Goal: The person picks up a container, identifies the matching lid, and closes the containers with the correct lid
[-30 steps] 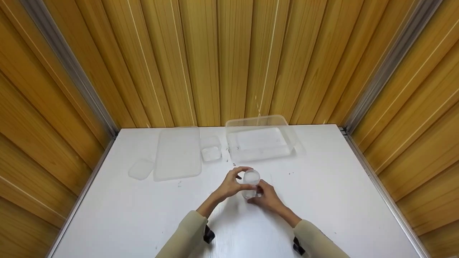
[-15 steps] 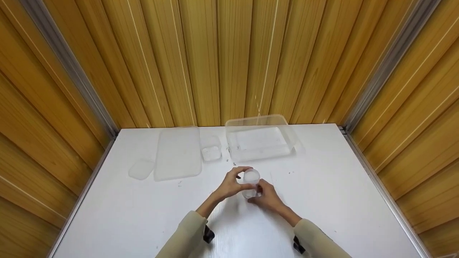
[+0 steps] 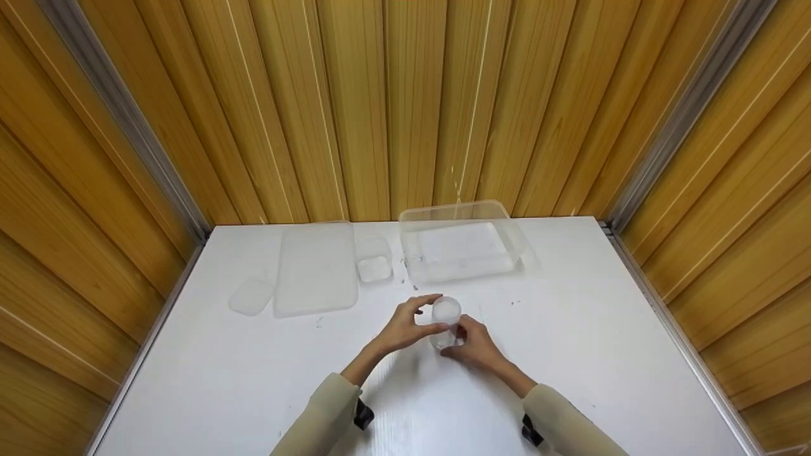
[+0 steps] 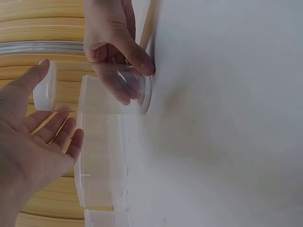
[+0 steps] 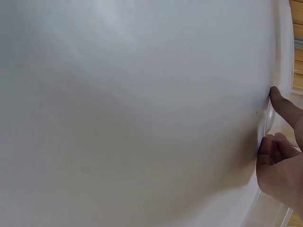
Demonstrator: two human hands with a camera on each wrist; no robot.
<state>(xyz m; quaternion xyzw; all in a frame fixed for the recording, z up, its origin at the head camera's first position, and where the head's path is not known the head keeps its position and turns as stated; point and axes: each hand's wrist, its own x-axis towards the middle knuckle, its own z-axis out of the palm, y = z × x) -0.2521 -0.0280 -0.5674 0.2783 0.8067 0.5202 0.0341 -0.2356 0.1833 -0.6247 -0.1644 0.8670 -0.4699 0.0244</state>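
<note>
A clear cylindrical jar (image 4: 71,87) stands upright on the white table, a round translucent lid (image 3: 447,309) on its top. My left hand (image 3: 400,329) holds the lid's edge, thumb on the near side and index finger on the far side. In the left wrist view, the other fingers of that hand spread loosely beside the jar. Down at the base, my right hand (image 3: 478,347) grips the jar between thumb and fingers. The right wrist view catches only the foot of the jar, with the right hand's fingertips (image 5: 275,92) close to the tabletop.
Behind the jar sits a large clear plastic box (image 3: 466,273), its top uncovered. To its left are a small clear square container (image 3: 375,269), a big flat rectangular lid (image 3: 317,272) and a small square lid (image 3: 251,297). Wood-patterned panels (image 3: 412,114) wall the table in.
My left wrist has swung slightly to the left. Both hands keep their places on the jar and its lid, and the other containers have not moved.
</note>
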